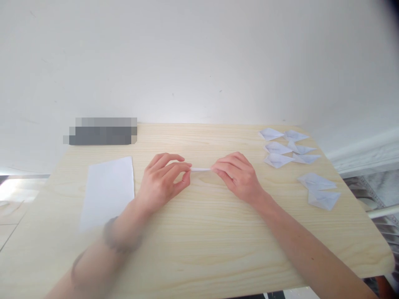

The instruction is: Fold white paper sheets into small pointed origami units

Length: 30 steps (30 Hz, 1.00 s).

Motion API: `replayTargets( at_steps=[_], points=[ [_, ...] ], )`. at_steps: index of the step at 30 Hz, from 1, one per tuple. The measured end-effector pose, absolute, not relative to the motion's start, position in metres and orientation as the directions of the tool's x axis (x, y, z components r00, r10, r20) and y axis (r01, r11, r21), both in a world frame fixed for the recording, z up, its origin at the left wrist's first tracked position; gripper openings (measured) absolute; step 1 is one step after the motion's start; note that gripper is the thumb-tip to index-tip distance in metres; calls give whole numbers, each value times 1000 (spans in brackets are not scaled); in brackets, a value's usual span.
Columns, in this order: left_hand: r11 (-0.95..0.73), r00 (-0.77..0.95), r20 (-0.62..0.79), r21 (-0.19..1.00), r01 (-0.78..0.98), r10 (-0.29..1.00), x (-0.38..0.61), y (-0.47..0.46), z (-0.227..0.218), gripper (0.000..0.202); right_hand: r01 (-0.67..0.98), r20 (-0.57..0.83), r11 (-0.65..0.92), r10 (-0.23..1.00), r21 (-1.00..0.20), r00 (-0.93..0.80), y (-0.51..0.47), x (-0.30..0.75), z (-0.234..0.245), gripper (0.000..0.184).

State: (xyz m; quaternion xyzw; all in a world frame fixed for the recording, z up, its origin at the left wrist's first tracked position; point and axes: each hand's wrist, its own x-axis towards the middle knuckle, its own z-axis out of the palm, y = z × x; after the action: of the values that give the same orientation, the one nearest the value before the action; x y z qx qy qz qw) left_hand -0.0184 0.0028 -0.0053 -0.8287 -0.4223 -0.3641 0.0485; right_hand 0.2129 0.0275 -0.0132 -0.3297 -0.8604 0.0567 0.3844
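A narrow folded piece of white paper point(201, 169) stretches level between my two hands, over the middle of the table. My left hand point(163, 176) pinches its left end between thumb and index finger, with the other fingers curled above. On the opposite end, the fingertips of my right hand point(237, 176) are closed together on the paper. Only the thin strip between the fingertips shows; both ends are hidden. Left of my left hand lies a stack or sheet of white paper point(109, 187), partly covered by my forearm.
Several folded white paper pieces point(277, 160) lie in rows at the table's back right. Two more folded papers point(324, 199) lie nearer its right edge. A blurred-out dark object point(99, 135) stands at the back left. The wooden table point(199, 249) meets a white wall point(199, 62).
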Motion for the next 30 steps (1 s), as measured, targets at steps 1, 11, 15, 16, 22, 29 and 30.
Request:
replayTargets(
  at_steps=[1, 11, 15, 16, 22, 29, 30],
  points=[
    [-617, 356, 641, 239, 750, 680, -21, 3, -5, 13, 533, 629, 763, 625, -367, -462, 29, 217, -13, 12],
    [-634, 415, 530, 340, 695, 739, -18, 0, -5, 18, 473, 617, 797, 597, -377, -513, 27, 213, -14, 13],
    [-651, 432, 537, 328, 685, 725, -17, 1, -7, 11, 460, 618, 802, 591, -381, -518, 26, 212, -14, 12],
    [-649, 429, 538, 329, 686, 726, -18, 1, -7, 10, 459, 616, 801, 593, -384, -519, 26, 212, -14, 12],
    [-634, 417, 528, 338, 695, 740, -15, 0, -4, 7, 445, 600, 803, 593, -396, -536, 25, 213, -14, 14],
    [-603, 366, 549, 347, 718, 751, -16, 2, -4, 6, 447, 628, 799, 596, -402, -500, 28, 213, -13, 14],
    [-601, 361, 555, 344, 721, 750, -17, 3, -4, 7, 447, 626, 796, 600, -408, -497, 28, 214, -13, 14]
  ],
)
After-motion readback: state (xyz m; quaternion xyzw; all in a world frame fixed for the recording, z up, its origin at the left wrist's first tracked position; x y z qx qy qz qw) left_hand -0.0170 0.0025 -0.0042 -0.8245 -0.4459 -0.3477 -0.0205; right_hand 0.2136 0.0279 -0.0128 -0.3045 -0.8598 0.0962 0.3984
